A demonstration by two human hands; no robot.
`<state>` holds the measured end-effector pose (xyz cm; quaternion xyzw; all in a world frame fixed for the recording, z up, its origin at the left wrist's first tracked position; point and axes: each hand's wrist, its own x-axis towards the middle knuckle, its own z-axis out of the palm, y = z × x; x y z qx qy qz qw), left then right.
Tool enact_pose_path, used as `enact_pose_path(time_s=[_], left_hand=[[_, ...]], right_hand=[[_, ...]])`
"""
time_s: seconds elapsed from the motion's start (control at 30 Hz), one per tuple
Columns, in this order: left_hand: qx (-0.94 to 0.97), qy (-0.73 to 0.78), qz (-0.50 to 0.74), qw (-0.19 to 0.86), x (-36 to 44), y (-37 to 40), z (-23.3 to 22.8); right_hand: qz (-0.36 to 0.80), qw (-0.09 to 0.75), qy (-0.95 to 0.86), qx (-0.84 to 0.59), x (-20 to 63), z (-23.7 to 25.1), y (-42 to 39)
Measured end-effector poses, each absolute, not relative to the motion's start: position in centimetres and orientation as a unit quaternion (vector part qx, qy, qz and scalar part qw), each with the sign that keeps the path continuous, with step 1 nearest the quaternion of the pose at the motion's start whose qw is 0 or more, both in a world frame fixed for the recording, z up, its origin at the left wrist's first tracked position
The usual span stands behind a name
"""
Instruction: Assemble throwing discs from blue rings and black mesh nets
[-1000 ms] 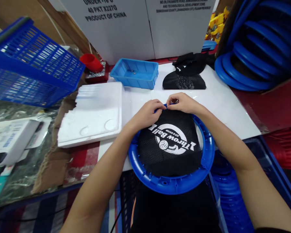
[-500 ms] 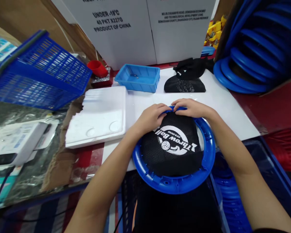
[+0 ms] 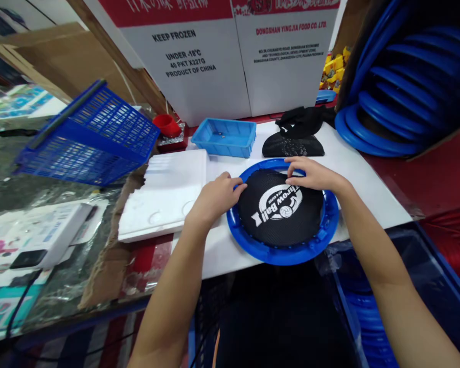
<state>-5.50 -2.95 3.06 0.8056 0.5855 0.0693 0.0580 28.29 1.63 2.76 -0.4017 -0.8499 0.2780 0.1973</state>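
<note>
A blue plastic ring [image 3: 281, 255] rests on the white tabletop near its front edge. Inside it lies a round black mesh net [image 3: 295, 230] with white "Throw Ball" print, turned at an angle. At the ring's upper left, my left hand [image 3: 218, 199] has its thumb and fingers closed on the rim. My right hand [image 3: 312, 174] is at the upper right, its curled fingers pinching the net's upper edge just inside the ring. A gap shows between net and rim there. Behind the ring lie a folded black mesh piece [image 3: 291, 146] and more black fabric [image 3: 301, 120].
A light-blue tray [image 3: 224, 148] holding small bits stands behind, beside a white foam slab [image 3: 164, 189]. Left of it tilts a blue basket [image 3: 95, 135]; a red cup [image 3: 166, 125] sits nearby. A white carton [image 3: 214, 92] closes off the back. Blue rings [image 3: 398, 122] are piled at the right.
The ring and net have moved farther onto the table, and the print has rotated. My left hand has shifted from the ring's top to its left side; my right hand has moved onto the net's edge.
</note>
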Motion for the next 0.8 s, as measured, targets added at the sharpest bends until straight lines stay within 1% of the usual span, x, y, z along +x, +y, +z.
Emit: enact_pose_path(time_s=[0.1, 0.2, 0.3, 0.4, 0.53, 0.7, 0.8], left_hand=[[0.815, 0.568, 0.095, 0.061, -5.5, -3.1, 3.4], [0.825, 0.542, 0.154, 0.044, -4.7, -2.9, 3.1], [0.855, 0.476, 0.198, 0.055, -3.6, -2.3, 2.0], [0.877, 0.436, 0.186, 0.084, -3.0, -1.7, 0.7], [0.875, 0.446, 0.162, 0.099, -3.0, -1.5, 0.2], [0.864, 0.476, 0.145, 0.081, -3.5, -1.8, 0.9], [0.868, 0.47, 0.131, 0.093, -3.5, -1.9, 1.1]], right_hand=[[0.275, 0.153, -0.856, -0.41, 28.1, 2.1, 1.6], [0.254, 0.146, -0.863, -0.411, 27.7, 1.4, 1.5], [0.247, 0.144, -0.861, -0.42, 27.1, 1.3, 1.3], [0.251, 0.141, -0.859, -0.423, 27.0, 2.0, 1.0], [0.238, 0.15, -0.866, -0.413, 28.0, 2.7, 1.1], [0.269, 0.095, -0.852, -0.439, 29.3, 2.5, 1.3], [0.286, 0.081, -0.85, -0.434, 29.1, 2.4, 1.2]])
